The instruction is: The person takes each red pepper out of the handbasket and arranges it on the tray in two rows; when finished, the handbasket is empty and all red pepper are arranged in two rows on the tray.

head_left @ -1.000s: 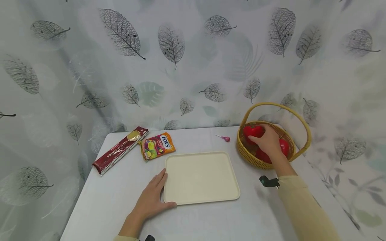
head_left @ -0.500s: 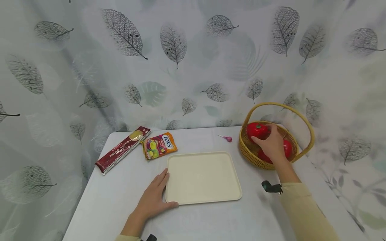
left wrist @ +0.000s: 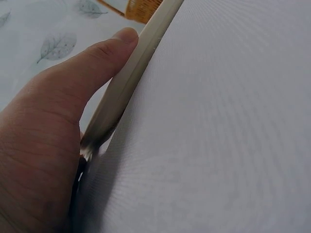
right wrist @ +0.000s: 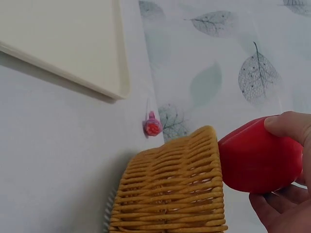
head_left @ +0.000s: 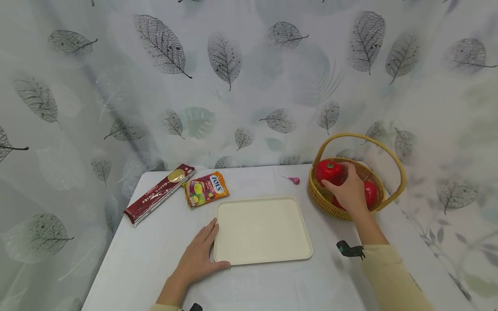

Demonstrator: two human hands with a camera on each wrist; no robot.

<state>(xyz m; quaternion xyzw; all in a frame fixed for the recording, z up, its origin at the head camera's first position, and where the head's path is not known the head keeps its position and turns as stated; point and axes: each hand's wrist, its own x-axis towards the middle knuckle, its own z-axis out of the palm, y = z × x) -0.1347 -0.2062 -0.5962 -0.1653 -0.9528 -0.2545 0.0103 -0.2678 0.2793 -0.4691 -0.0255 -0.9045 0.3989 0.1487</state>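
Observation:
My right hand (head_left: 349, 188) grips a red bell pepper (head_left: 329, 171) with a green stem, at the rim of the wicker basket (head_left: 324, 205). In the right wrist view the pepper (right wrist: 260, 158) sits between thumb and fingers, just above the basket's edge. More red vegetables (head_left: 370, 193) lie in the basket, partly hidden by my hand. With fingers extended and thumb spread, my left hand (head_left: 198, 255) rests against the left side of a cream tray (head_left: 262, 231). Its thumb touches the tray's rim (left wrist: 131, 73) in the left wrist view.
A long maroon packet (head_left: 159, 194) and an orange candy bag (head_left: 206, 188) lie at the table's back left. A wrapped lollipop (head_left: 294, 179) lies between tray and basket. The basket's tall handle (head_left: 397, 166) arches over it. A leaf-patterned curtain (head_left: 249, 86) hangs behind the table.
The red bell pepper has risen within the basket to about its rim, its stem now showing, held by my right hand. My left hand stays at the tray.

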